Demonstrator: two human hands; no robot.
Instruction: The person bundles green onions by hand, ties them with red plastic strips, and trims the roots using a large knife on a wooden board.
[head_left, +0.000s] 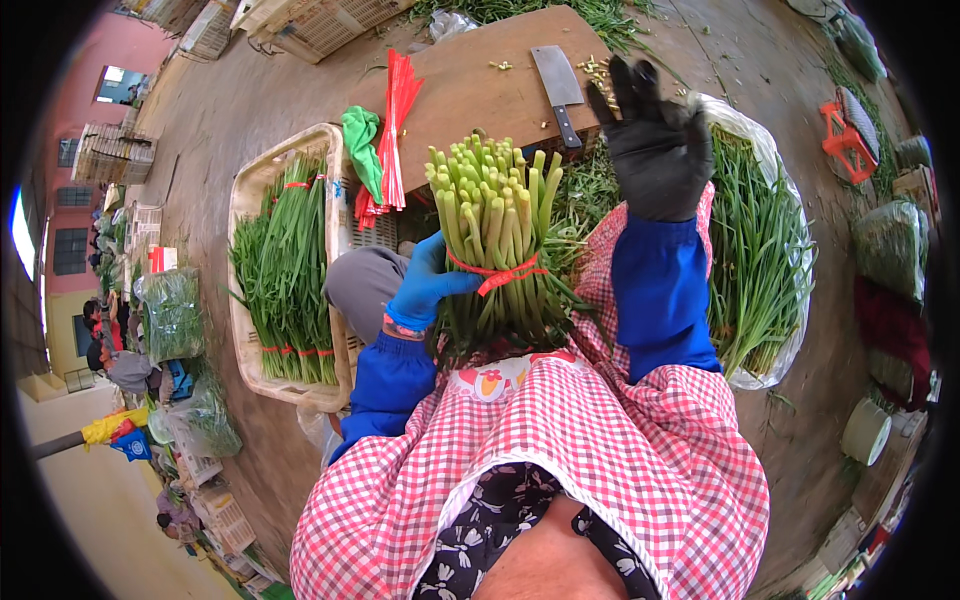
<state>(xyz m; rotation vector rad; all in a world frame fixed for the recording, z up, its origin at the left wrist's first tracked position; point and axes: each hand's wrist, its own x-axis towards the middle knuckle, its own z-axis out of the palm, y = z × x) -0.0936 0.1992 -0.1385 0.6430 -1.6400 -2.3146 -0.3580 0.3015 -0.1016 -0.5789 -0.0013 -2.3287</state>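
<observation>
A thick bundle of green stalks (499, 217), probably garlic shoots or flowering chives, stands upright before me with its pale ends up. Around its middle runs a red tie (506, 276), its loose end sticking out. My left hand (431, 281), in a blue glove, grips the bundle's left side at the tie. To the right of the bundle, my right hand (660, 142) is raised in a black glove, fingers spread, holding nothing. Just beyond it a cleaver (559, 86) with a black handle lies on a brown board (480, 82). The bundle's leafy lower end is partly hidden against my apron.
At left, a cream plastic crate (244, 375) holds tied green bundles. Loose greens (750, 247) fill a plastic-lined container at right. Red tie strips (397, 127) and a green cloth (362, 146) hang at the board's left corner. An orange stool (847, 142) stands far right.
</observation>
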